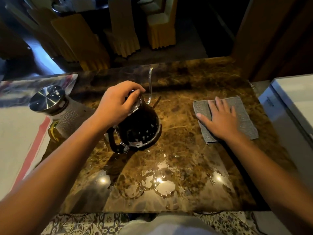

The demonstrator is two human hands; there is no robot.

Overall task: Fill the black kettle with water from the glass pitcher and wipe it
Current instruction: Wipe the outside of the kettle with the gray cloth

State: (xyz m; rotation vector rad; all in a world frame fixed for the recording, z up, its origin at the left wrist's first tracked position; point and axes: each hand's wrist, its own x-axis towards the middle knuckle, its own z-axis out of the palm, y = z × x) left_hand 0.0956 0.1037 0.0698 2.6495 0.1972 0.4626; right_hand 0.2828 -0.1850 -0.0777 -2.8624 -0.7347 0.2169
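kettle (pixel 140 129): black, glossy, round-bellied, on the marble counter (pixel 177 167) left of centre; water droplets on its body
kettle axis: handle (pixel 115 141) toward the camera and slightly left, thin spout (pixel 149 85) on the far side; spout rises in a slim S-curve, tip pointing away and a bit right
kettle lid (pixel 135 104): at the top opening, tilted, mostly hidden under the left hand; cannot tell if seated
left hand (pixel 116 104): over the kettle top, fingers curled round the lid, thumb side toward the spout
right hand (pixel 220 119): flat on the cloth, fingers straight and slightly spread, palm down, pressing it to the counter
cloth (pixel 243 119): grey, rectangular, woven/ribbed texture, lying flat right of the kettle, well apart from it; near corner folded slightly
pitcher (pixel 59 112): left of the kettle, near it but not touching; dimpled glass body, round shiny steel lid (pixel 46 99) with droplets, leaning toward the upper left in this view; yellowish glass handle low on its near side
counter: polished brown-gold stone, veined; puddles and ring-shaped water marks (pixel 160 185) on the near half, ceiling lights reflected
writing: small dark print on the white appliance (pixel 288 102) at right, too small to read; no brand legible on kettle or pitcher
background: chairs in yellow pleated covers (pixel 125 34) beyond the counter, dim
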